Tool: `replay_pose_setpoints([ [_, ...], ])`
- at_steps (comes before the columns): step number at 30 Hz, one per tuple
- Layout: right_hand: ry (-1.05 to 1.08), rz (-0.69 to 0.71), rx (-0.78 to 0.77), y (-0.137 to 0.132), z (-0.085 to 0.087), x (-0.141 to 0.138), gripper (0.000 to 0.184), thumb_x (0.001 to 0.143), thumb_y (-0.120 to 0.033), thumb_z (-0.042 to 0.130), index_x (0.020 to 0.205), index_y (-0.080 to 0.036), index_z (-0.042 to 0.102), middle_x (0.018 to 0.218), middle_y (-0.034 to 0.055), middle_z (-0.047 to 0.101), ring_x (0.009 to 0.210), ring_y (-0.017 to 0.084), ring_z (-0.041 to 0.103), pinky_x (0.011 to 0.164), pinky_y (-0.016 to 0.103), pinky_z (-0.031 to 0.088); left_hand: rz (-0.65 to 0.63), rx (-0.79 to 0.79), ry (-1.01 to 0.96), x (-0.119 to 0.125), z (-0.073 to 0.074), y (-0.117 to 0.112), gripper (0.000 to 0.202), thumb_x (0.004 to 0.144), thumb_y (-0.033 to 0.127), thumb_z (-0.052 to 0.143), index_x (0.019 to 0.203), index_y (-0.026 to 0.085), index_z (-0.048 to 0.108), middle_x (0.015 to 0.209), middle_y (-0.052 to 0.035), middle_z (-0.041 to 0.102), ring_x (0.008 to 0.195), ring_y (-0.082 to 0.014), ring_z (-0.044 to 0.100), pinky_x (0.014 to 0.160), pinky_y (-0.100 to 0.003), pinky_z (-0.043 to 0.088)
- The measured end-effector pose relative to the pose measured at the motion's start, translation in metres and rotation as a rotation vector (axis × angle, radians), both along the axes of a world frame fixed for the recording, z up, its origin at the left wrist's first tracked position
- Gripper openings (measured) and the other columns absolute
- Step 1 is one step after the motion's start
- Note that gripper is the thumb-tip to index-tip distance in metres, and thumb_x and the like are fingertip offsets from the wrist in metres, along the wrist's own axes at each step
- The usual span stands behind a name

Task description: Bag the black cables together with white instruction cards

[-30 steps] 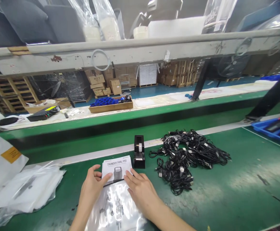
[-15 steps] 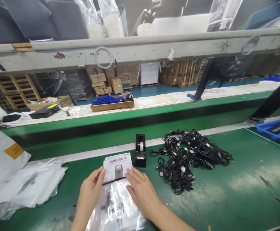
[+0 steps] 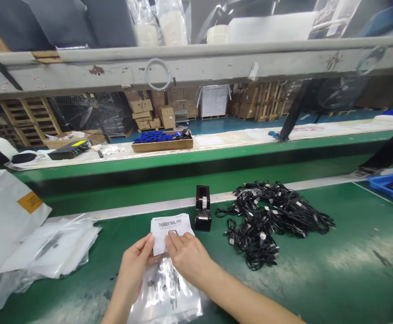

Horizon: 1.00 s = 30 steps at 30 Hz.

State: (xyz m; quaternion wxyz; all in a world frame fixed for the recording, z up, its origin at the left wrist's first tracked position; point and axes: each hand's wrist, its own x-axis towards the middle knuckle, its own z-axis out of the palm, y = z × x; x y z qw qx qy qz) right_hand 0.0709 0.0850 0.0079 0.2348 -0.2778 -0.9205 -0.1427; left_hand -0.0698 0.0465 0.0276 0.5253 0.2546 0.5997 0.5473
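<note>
A stack of white instruction booklets [image 3: 160, 239], printed "THUNDER TRAIL PRO", is in my hands above the green bench. My left hand [image 3: 136, 258] grips the lower left edge, thumb on the cover and fingers underneath. Across the cover lies my right hand [image 3: 189, 258], its fingers bent and close together on the top booklet, partly hiding the printed picture. Beneath the hands is a clear plastic bag [image 3: 171, 292] with dark print. A black tape dispenser [image 3: 203, 209] stands just right of the booklets.
Bundled black cables [image 3: 267, 220] are heaped to the right. More flat plastic bags [image 3: 51, 247] are piled on the left. A blue tray [image 3: 390, 186] sits at the far right. Behind, a cardboard tray [image 3: 163, 144] with blue parts rests on the ledge, below an overhead shelf [image 3: 216, 63].
My right hand has moved from the booklets' right edge onto the cover, fingers now bent. My left hand has slid further under the left edge. The whole view has shifted slightly.
</note>
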Motion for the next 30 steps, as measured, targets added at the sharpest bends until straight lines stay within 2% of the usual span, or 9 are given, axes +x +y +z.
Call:
replay_pose_setpoints([
  [5, -0.017, 0.061, 0.040, 0.000, -0.006, 0.001, 0.031, 0.078, -0.005, 0.046, 0.107, 0.004, 0.052, 0.095, 0.0221, 0.065, 0.084, 0.026, 0.062, 0.068, 0.034, 0.046, 0.052, -0.044, -0.006, 0.001, -0.005, 0.002, 0.026, 0.076, 0.026, 0.059, 0.099, 0.015, 0.062, 0.094, -0.0061, 0.070, 0.087, -0.0177, 0.064, 0.075, -0.027, 0.052],
  [9, 0.050, 0.011, 0.017, 0.005, -0.009, 0.000, 0.022, 0.077, -0.002, 0.045, 0.095, -0.003, 0.057, 0.076, 0.0122, 0.067, 0.061, 0.019, 0.061, 0.053, 0.029, 0.043, 0.081, -0.035, 0.066, 0.000, -0.007, 0.005, 0.026, 0.075, 0.025, 0.058, 0.098, 0.014, 0.062, 0.098, -0.0089, 0.068, 0.086, -0.0186, 0.064, 0.074, -0.029, 0.052],
  [12, 0.138, -0.083, -0.015, 0.009, -0.004, 0.003, 0.021, 0.079, 0.000, 0.041, 0.085, -0.008, 0.059, 0.069, 0.0071, 0.066, 0.054, 0.015, 0.059, 0.049, 0.027, 0.039, 0.174, 0.021, 0.212, -0.004, -0.005, 0.004, 0.036, 0.069, 0.031, 0.066, 0.102, 0.019, 0.058, 0.102, -0.0046, 0.065, 0.082, -0.0143, 0.062, 0.073, -0.023, 0.049],
  [15, 0.183, -0.069, -0.004, 0.006, 0.007, 0.009, 0.023, 0.085, -0.005, 0.038, 0.096, -0.009, 0.057, 0.089, 0.0099, 0.067, 0.076, 0.016, 0.062, 0.057, 0.027, 0.042, 0.221, 0.068, 0.321, -0.005, 0.004, -0.002, 0.044, 0.068, 0.047, 0.062, 0.101, 0.019, 0.056, 0.089, -0.0008, 0.064, 0.065, -0.0096, 0.058, 0.060, -0.020, 0.046],
  [18, 0.245, 0.121, -0.021, -0.006, 0.018, 0.017, 0.023, 0.087, -0.013, 0.040, 0.104, -0.014, 0.056, 0.108, 0.0085, 0.063, 0.102, 0.019, 0.054, 0.078, 0.031, 0.043, 0.072, 0.067, 0.276, -0.001, 0.017, -0.010, 0.049, 0.067, 0.051, 0.062, 0.102, 0.016, 0.057, 0.078, -0.0021, 0.067, 0.060, -0.0134, 0.058, 0.054, -0.023, 0.047],
  [21, 0.486, 0.005, -0.366, -0.017, 0.025, 0.034, 0.040, 0.084, -0.028, 0.048, 0.122, -0.015, 0.044, 0.124, 0.0121, 0.051, 0.114, 0.024, 0.045, 0.090, 0.038, 0.040, -0.087, 0.059, 0.190, 0.004, 0.022, -0.017, 0.049, 0.065, 0.039, 0.068, 0.107, 0.018, 0.055, 0.092, -0.0038, 0.070, 0.081, -0.0170, 0.063, 0.070, -0.025, 0.049],
  [24, 0.704, -0.159, -1.007, -0.024, 0.023, 0.059, 0.051, 0.079, -0.028, 0.054, 0.126, -0.016, 0.040, 0.113, 0.0119, 0.056, 0.095, 0.020, 0.056, 0.075, 0.030, 0.048, -0.261, 0.033, 0.105, 0.011, 0.018, -0.026, 0.044, 0.066, 0.036, 0.069, 0.104, 0.020, 0.057, 0.097, -0.0046, 0.070, 0.088, -0.0190, 0.063, 0.074, -0.027, 0.050],
  [27, 0.843, -0.107, -1.471, -0.032, 0.016, 0.086, 0.037, 0.073, -0.021, 0.059, 0.109, -0.017, 0.053, 0.093, 0.0052, 0.062, 0.081, 0.015, 0.059, 0.068, 0.024, 0.047, -0.369, 0.009, 0.027, 0.026, 0.012, -0.036, 0.035, 0.065, 0.036, 0.070, 0.095, 0.020, 0.061, 0.090, -0.0038, 0.072, 0.080, -0.0195, 0.065, 0.069, -0.028, 0.051],
  [30, 0.881, -0.053, -1.731, -0.041, 0.008, 0.108, 0.032, 0.072, -0.025, 0.061, 0.103, -0.017, 0.056, 0.088, 0.0031, 0.064, 0.069, 0.012, 0.058, 0.053, 0.018, 0.040, -0.310, 0.021, 0.024, 0.045, 0.008, -0.041, 0.034, 0.061, 0.039, 0.070, 0.088, 0.020, 0.061, 0.079, -0.0025, 0.071, 0.072, -0.0188, 0.064, 0.066, -0.029, 0.051],
])
